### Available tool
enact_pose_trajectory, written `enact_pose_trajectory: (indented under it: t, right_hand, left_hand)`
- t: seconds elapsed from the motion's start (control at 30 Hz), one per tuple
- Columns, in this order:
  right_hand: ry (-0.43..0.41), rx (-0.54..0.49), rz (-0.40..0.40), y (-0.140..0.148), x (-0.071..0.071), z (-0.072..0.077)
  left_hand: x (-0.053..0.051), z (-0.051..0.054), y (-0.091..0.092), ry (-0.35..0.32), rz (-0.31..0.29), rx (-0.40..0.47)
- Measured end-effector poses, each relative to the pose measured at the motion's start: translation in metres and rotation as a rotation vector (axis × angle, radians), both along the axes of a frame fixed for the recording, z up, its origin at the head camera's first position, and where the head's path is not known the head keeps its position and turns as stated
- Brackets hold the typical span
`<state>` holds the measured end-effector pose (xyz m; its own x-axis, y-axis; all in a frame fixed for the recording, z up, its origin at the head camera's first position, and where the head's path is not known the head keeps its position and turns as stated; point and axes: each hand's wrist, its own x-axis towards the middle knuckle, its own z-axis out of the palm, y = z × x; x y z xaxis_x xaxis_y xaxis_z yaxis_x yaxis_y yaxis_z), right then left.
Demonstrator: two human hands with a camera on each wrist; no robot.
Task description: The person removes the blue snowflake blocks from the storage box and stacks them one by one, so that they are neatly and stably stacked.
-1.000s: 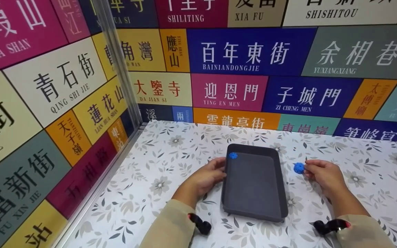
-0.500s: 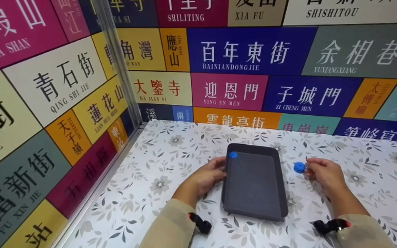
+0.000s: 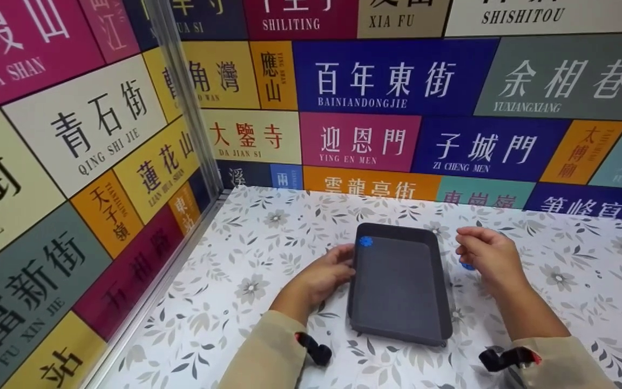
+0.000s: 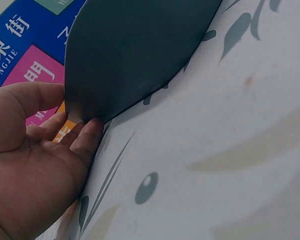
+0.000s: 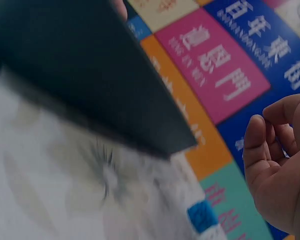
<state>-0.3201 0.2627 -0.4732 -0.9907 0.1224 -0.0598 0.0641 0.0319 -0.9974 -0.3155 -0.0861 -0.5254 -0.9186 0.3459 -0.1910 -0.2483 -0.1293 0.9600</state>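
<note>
A dark grey rectangular baking pan (image 3: 397, 292) lies on the table, with a blue flower-shaped piece (image 3: 365, 241) in its far left corner. My left hand (image 3: 319, 278) rests against the pan's left side. In the left wrist view its thumb and fingertips touch the outer wall of the pan (image 4: 135, 55). To the right of the pan hovers my right hand (image 3: 489, 256), fingers curled and thumb tip close to the index finger; nothing shows between them. Beneath it a blue notched round piece (image 3: 467, 266) sits on the table, mostly hidden by the hand; the right wrist view shows the blue piece (image 5: 202, 216) apart from the fingers.
A white floral cloth (image 3: 235, 324) covers the table. Behind it and to the left rise walls of coloured lettered panels (image 3: 359, 143), with a metal strip (image 3: 143, 302) along the left table edge. Black wrist cameras (image 3: 313, 348) sit at both sleeves.
My right hand has come off the blue round piece and moved up and left, nearer the pan. The piece stays on the table. The left hand and the pan have not moved.
</note>
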Motion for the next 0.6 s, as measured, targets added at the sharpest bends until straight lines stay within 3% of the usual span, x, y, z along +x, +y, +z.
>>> enact_pose_trajectory:
  t: [0.13,0.27,0.43,0.6]
  right_hand:
    - [0.061,-0.032,0.036,-0.020,0.006,0.015]
    - [0.100,-0.128,0.058,-0.040,0.006,0.025]
    - [0.085,-0.208,0.106,-0.065,-0.003,0.035]
    - [0.043,-0.234,0.134,-0.089,-0.024,0.033]
  left_hand:
    - [-0.001,0.001,-0.001,0.003,-0.006,0.010]
    - [-0.002,0.000,0.000,0.003,0.000,0.016]
    - [-0.004,-0.001,0.002,0.006,0.002,0.020]
    - [-0.003,-0.001,0.000,0.005,-0.002,0.023]
